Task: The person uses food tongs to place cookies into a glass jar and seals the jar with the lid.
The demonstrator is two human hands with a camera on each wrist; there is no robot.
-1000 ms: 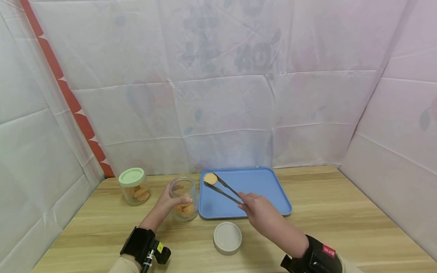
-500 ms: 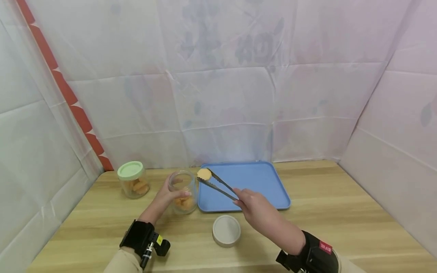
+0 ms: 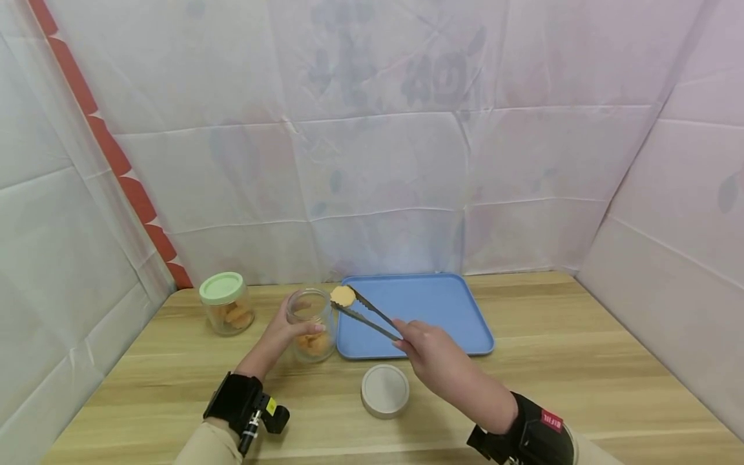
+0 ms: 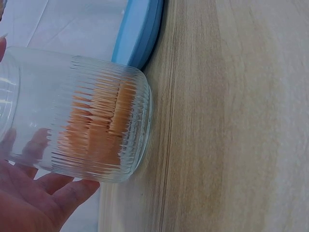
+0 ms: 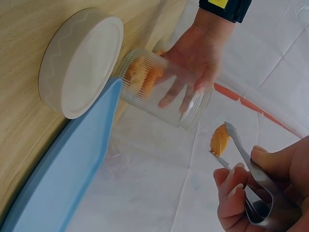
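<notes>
Over the bench (image 3: 546, 361), the right hand (image 3: 427, 349) squeezing tongs (image 3: 366, 314) has carried the cookie (image 3: 342, 296) left to the jar (image 3: 310, 324) held by the left hand (image 3: 279, 336).

No text can be read here. The red tag (image 3: 547, 420) on the right wrist strap bears white marks too small to make out, and the yellow tag (image 3: 270, 406) on the left wrist strap shows nothing legible. The jars, tray and lid carry no labels.

Makeshift recording booth, white sheeting (image 3: 372, 161) walls (creased, faintly patterned), bare wooden table (image 3: 581, 361), wrist-worn cameras
</notes>
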